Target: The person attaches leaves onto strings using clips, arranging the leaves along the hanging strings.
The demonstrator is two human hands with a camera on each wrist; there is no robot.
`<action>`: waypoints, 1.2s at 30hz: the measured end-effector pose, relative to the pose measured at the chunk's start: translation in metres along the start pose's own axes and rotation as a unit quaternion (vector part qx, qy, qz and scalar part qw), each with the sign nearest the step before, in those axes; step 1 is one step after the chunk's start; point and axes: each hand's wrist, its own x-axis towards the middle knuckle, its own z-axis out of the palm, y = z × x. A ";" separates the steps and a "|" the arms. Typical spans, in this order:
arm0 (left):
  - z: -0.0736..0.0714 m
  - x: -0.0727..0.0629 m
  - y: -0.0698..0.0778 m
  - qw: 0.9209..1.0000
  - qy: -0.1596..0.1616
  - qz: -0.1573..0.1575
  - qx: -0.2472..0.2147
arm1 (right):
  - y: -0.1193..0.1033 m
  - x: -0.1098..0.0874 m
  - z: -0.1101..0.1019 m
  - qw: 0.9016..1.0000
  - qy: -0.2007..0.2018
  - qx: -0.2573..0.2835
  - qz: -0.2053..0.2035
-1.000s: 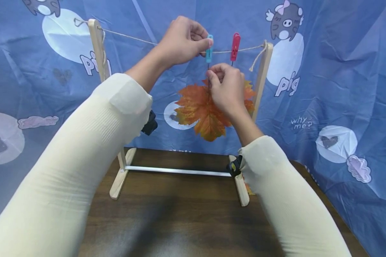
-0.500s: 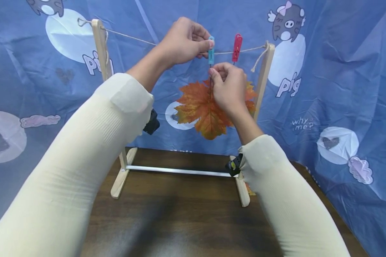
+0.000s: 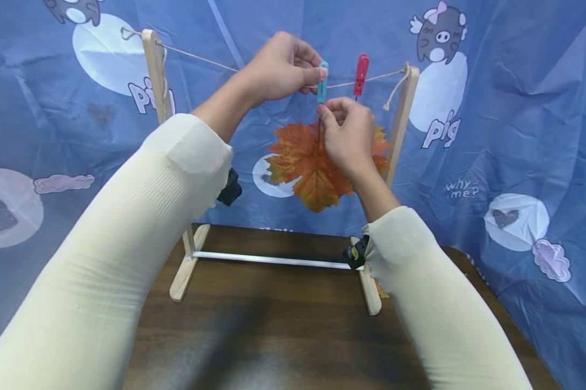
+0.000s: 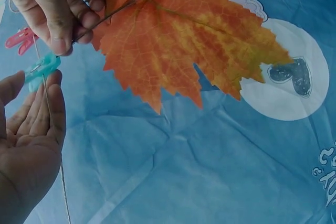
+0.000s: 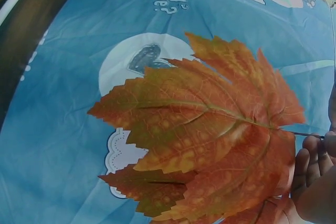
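Observation:
My left hand (image 3: 283,67) pinches a light-blue clothespin (image 3: 322,89) between thumb and fingers at the twine line (image 3: 200,56). Just under it, my right hand (image 3: 349,132) pinches the thin stem of an orange maple leaf (image 3: 314,176), which hangs below the fingers. The clothespin's lower end is right at the right fingertips. In the left wrist view the blue clothespin (image 4: 42,69) sits across the twine, close to the stem's end. A red clothespin (image 3: 360,76) clips the line further right, a dark stem under it. Behind my right hand shows a second orange leaf (image 3: 382,146), partly hidden.
Two wooden posts (image 3: 401,119) hold the twine, with wooden feet (image 3: 370,292) and a white crossbar (image 3: 273,260) on a dark brown table (image 3: 273,336). A bit of orange leaf (image 3: 383,291) shows beside the right foot. Blue printed cloth (image 3: 517,135) hangs behind.
The blue clothespin and the line at it have come down a little, and the clothespin leans slightly. The gap between it and my right fingertips has shrunk. Both hands keep their pinch.

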 end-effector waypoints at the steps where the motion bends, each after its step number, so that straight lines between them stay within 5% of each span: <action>1: 0.000 0.000 0.000 1.000 -0.002 0.002 0.001 | 0.000 0.000 0.000 1.000 0.000 -0.001 0.001; 14: 0.001 -0.003 -0.001 1.000 0.007 0.017 0.012 | 0.002 -0.003 -0.004 1.000 0.001 -0.015 -0.014; 21: 0.000 -0.008 0.001 0.997 0.033 0.032 0.064 | 0.004 -0.009 -0.009 0.999 -0.016 -0.025 -0.042; 25: 0.004 -0.014 0.002 0.989 0.082 0.070 0.098 | 0.010 -0.015 -0.016 0.996 -0.030 -0.047 -0.074; 29: 0.007 -0.023 0.000 0.979 0.136 0.129 0.078 | 0.018 -0.022 -0.025 0.991 -0.042 -0.066 -0.110; 33: 0.007 -0.034 -0.006 0.972 0.150 0.169 0.059 | 0.029 -0.028 -0.036 0.984 -0.047 -0.070 -0.160; 36: 0.006 -0.045 -0.016 0.973 0.143 0.171 0.058 | 0.038 -0.033 -0.048 0.978 -0.057 -0.072 -0.185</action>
